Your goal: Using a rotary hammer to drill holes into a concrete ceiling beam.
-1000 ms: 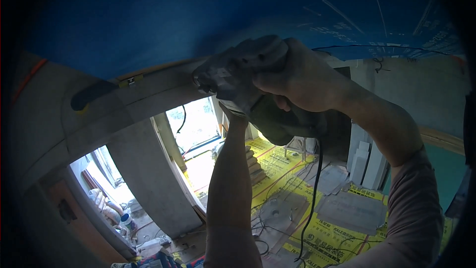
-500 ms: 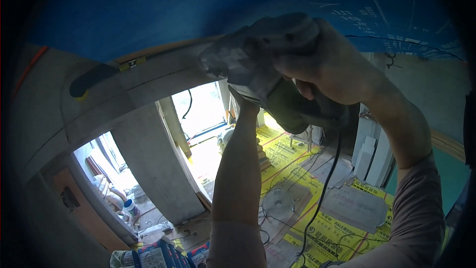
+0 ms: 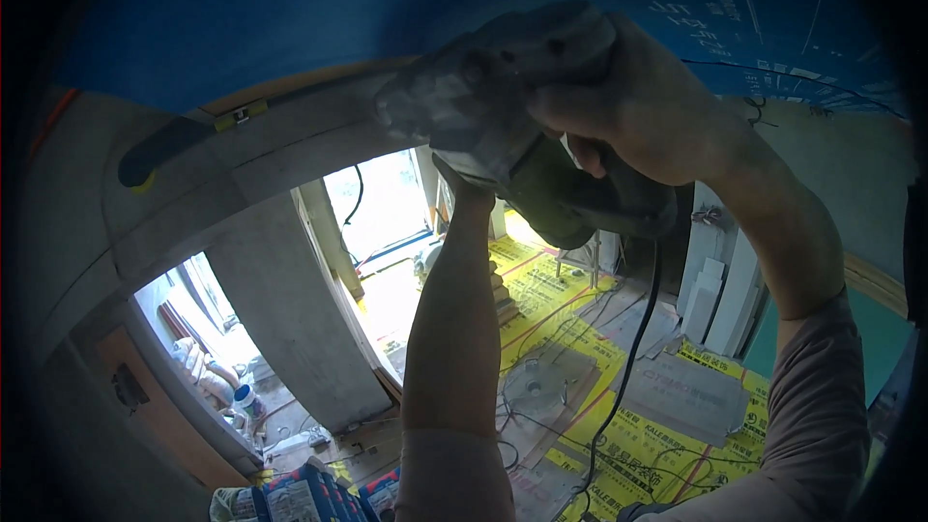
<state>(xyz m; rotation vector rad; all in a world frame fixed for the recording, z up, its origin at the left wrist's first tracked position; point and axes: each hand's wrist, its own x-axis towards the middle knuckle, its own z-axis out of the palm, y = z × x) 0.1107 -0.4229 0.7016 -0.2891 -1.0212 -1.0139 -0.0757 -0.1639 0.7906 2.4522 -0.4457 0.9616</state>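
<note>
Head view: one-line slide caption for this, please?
Right hand grips a raised corded power tool under a blue panel; left hand, mostly hidden, is at the tool's underside.

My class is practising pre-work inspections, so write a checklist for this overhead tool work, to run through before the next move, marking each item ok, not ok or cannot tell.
1. Right hand gripping the corded power tool: ok, closed round its rear end.
2. Left hand firmly supporting the tool: cannot tell, mostly hidden behind it.
3. Black cord clear of the right hand: ok, it hangs below from the tool's end.
4. Tool touching the blue overhead panel: cannot tell from this angle.
5. Yellow floor sheeting free of loose cables: not ok, several trail across the floor covering.
</note>
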